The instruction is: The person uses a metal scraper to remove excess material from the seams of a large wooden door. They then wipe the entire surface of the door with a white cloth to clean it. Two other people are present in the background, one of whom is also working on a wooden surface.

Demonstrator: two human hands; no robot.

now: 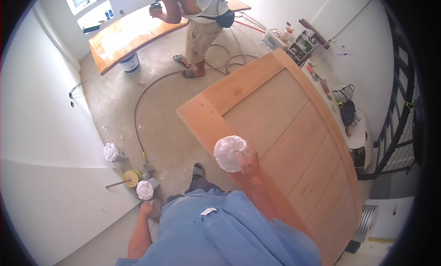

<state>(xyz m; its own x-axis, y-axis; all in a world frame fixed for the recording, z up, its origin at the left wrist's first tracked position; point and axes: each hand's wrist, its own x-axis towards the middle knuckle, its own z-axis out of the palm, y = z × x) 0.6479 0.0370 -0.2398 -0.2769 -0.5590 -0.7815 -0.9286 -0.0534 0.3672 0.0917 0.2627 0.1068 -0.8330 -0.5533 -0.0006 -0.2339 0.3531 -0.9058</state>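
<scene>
A wooden panelled door (pixel 294 142) lies at a slant in front of me, its frame lighter orange than the boards. My right hand (pixel 248 162) is closed on a round, crumpled white wad (pixel 229 154), cloth or plastic, above the near left rail of the door. Low on my left side, my left hand (pixel 147 208) is closed beside a greyish rounded object (pixel 157 211); whether it grips that is hidden. Just beyond it stands a container with a crumpled white top (pixel 145 190).
Another white-topped container (pixel 110 152) and a yellow disc on a stick (pixel 131 178) stand left. A hose (pixel 136 123) curves over the floor. Beyond, a person (pixel 202 27) holds a can by a long wooden panel (pixel 124 34) on a bucket (pixel 130 63). Tools (pixel 317 75) lie right.
</scene>
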